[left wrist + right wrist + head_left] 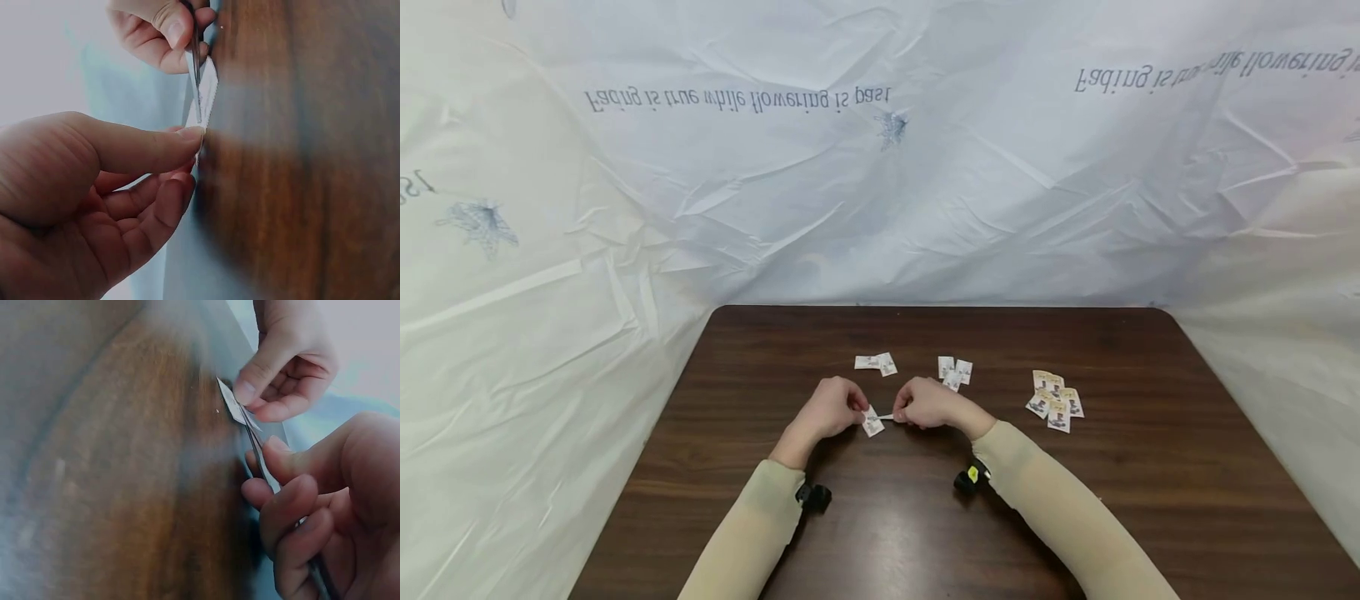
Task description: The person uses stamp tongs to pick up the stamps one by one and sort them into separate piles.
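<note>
My left hand (831,408) pinches a small white printed stamp (872,423) between thumb and fingers. The stamp's toothed edge shows in the left wrist view, where it stands tilted above the table. From the other side, my right hand (931,403) grips slim metal tweezers (265,465) with its fingers curled round them. Their tips lie against the stamp beside my left thumb; whether they clamp it I cannot tell. Both hands are close together just above the table.
On the dark wooden table (880,517) lie two white stamps (867,362) beyond the left hand. A few more white stamps (951,379) are beyond the right hand. Several yellowish stamps (1058,415) overlap farther right. White printed sheeting (880,208) hangs behind the table.
</note>
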Available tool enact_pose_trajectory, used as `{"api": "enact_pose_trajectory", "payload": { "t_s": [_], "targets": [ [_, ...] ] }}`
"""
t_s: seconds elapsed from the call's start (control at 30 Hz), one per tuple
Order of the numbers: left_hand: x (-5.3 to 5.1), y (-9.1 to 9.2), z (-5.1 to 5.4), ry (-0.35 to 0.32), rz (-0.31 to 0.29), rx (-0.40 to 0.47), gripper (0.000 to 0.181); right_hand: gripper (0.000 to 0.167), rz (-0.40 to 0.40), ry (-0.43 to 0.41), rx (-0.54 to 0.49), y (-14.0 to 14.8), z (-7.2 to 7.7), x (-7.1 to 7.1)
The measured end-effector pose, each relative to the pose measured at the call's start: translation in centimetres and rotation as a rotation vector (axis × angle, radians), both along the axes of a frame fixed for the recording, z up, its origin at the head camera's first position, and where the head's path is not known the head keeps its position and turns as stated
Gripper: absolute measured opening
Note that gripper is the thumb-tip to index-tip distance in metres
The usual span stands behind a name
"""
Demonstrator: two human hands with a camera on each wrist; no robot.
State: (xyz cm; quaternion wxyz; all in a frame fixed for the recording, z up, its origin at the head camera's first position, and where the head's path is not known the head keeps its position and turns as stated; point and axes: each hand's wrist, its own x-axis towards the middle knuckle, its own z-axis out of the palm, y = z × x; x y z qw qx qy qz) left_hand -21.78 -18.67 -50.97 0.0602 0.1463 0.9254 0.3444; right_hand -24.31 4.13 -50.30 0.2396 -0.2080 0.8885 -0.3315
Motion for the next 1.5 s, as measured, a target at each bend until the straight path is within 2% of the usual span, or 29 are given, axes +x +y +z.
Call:
{"api": "enact_pose_trajectory", "payload": {
  "t_s": [0.2,0.47,0.7,1.13,1.5],
  "targets": [
    [0.2,0.3,0.4,0.041,0.029,0.025,0.011,0.012,-0.089,-0.086,-0.154,0.7,-0.7,1.4],
    [0.6,0.6,0.2,-0.025,-0.019,-0.007,0.013,0.015,-0.187,-0.130,-0.262,1.3,-1.1,3.6],
    [0.7,0.8,-0.1,-0.044,-0.041,-0.032,0.013,0.014,-0.178,-0.105,-0.235,1.6,-1.2,4.1],
    [0.5,1.0,0.0,-0.085,-0.037,-0.027,0.013,0.010,-0.144,-0.044,-0.210,3.0,-1.2,3.7],
    [0.6,1.0,0.1,-0.088,-0.027,-0.029,0.014,0.009,-0.154,-0.064,-0.224,3.1,-1.2,3.6]
  ]
}}
